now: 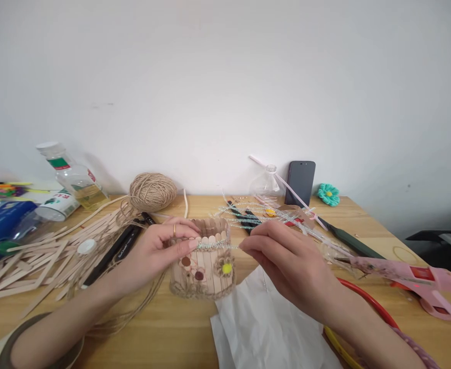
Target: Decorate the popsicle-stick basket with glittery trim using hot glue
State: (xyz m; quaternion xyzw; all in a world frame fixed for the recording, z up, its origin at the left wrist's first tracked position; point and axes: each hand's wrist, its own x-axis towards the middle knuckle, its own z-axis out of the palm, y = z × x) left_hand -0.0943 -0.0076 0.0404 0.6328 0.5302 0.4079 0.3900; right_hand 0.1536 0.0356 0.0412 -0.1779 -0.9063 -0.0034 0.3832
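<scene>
A round cup made of wooden craft sticks (210, 275) stands on the table, with twine round its base and brown dots and a yellow-centred twine flower on its front. My left hand (169, 243) grips its upper left side, the thumb pressing a silvery tinsel pipe cleaner (214, 246) against the front just below the rim. To the right of the cup, my right hand (287, 253) pinches the pipe cleaner's other end, holding it stretched sideways. The right fingertips are apart from the cup. More tinsel pipe cleaners (244, 209) lie behind.
Loose craft sticks (50, 251), a black marker (112, 253) and a twine ball (152, 191) lie left. A glass bottle (80, 179) stands behind them. At right are a pink glue gun (402, 274), a phone (300, 182) and a teal flower (328, 194). White paper (266, 323) lies in front.
</scene>
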